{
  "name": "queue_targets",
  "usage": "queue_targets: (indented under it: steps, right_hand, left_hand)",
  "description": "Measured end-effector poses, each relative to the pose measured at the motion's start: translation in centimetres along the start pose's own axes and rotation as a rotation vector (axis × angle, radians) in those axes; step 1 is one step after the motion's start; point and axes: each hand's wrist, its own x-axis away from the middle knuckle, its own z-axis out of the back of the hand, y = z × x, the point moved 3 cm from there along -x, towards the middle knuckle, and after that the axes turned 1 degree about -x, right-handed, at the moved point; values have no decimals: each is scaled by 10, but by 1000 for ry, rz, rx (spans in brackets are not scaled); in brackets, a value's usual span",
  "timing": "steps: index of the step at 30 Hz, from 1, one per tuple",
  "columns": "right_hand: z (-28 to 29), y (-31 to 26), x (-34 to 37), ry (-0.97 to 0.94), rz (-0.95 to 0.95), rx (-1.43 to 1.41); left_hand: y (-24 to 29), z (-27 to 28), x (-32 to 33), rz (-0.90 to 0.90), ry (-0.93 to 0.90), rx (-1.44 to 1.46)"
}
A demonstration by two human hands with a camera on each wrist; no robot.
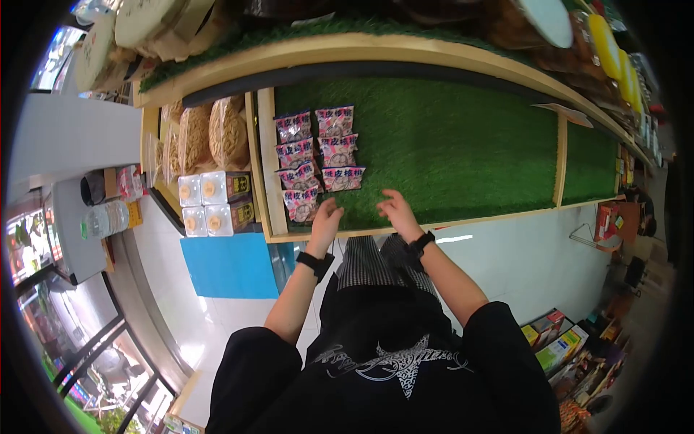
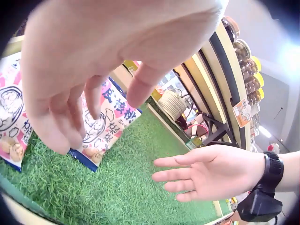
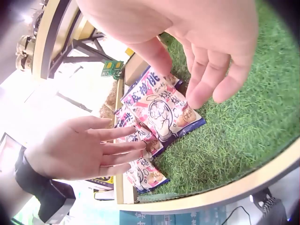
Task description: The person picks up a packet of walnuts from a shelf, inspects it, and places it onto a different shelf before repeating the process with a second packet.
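The wood-framed shelf (image 1: 269, 145) carries a lining of green artificial turf (image 1: 463, 145), and directly on this, toward its left end, lie pink-and-white packets (image 1: 338, 150) in two columns, apparently four and three where they overlap.

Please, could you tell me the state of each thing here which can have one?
Left hand: open, holding nothing
Right hand: open, holding nothing
Pink snack bags: look sealed, lying in two columns
Green grass mat: partly covered by snack bags
Clear bags: filled
Jars with yellow lids: closed
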Motion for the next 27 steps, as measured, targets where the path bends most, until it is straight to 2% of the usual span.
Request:
queue_targets:
  steps: [2, 4, 5, 6, 8, 12, 15, 17, 18, 22, 24, 27]
  right_hand:
    - [15, 8, 19, -43, -84, -90]
    - [30, 10, 37, -29, -77, -121]
    - [37, 13, 47, -29, -83, -152]
    - [44, 14, 57, -9, -73, -156]
    - [59, 16, 75, 5, -60, -141]
    - [94, 18, 113, 109, -9, -106]
    - [125, 26, 143, 186, 38, -142]
    - [149, 37, 163, 233, 59, -220]
    - [160, 43, 173, 242, 76, -230]
    - [211, 55, 224, 333, 77, -304]
    - [237, 74, 253, 400, 102, -300]
    - [278, 96, 299, 481, 99, -313]
  left_hand:
    - [-11, -11, -11, -91, -42, -18]
    - [-4, -25, -18, -225, -78, -151]
    - [-9, -30, -35, -348, -64, -248]
    - [13, -33, -33, -435, 59, -386]
    - [43, -36, -39, -500, 250, -551]
    - [25, -32, -78, -408, 386, -755]
    - [20, -34, -75, -430, 368, -665]
    - [34, -43, -52, -422, 330, -576]
    - [24, -47, -50, -506, 403, -658]
    - [17, -82, 6, -459, 440, -537]
    - [6, -113, 39, -398, 393, -585]
    - [-1, -178, 84, -397, 220, -592]
